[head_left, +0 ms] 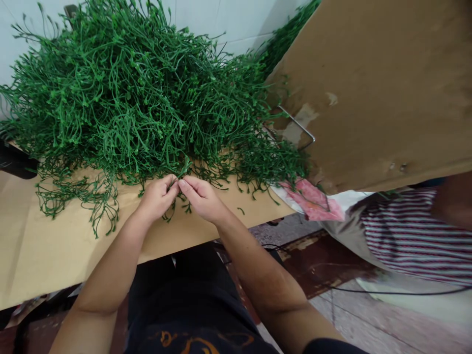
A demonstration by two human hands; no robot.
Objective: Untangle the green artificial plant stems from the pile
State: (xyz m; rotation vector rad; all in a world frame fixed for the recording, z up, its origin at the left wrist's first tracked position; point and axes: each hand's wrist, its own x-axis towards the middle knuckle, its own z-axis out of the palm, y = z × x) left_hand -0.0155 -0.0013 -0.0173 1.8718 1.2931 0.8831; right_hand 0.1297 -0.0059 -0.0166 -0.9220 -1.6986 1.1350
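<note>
My left hand (159, 194) and my right hand (202, 195) meet fingertip to fingertip over the table, both closed in a pinch. Between them they grip a green artificial plant sprig (183, 168), its tips showing above and below the fingers. The exact spot where the fingers hold it is hidden. Right behind the hands rises a large heap of green artificial plant sprigs (121, 98), thin-stemmed with small budded ends. A few loose sprigs (103, 201) lie to the left of my left hand.
Brown paper or board (55, 236) covers the tabletop. A large cardboard sheet (383, 88) with a metal wire handle (300, 125) stands at right. Below it lies pink plastic (313, 201). A person in a striped garment (413, 241) is at the right. A black object (16, 160) sits far left.
</note>
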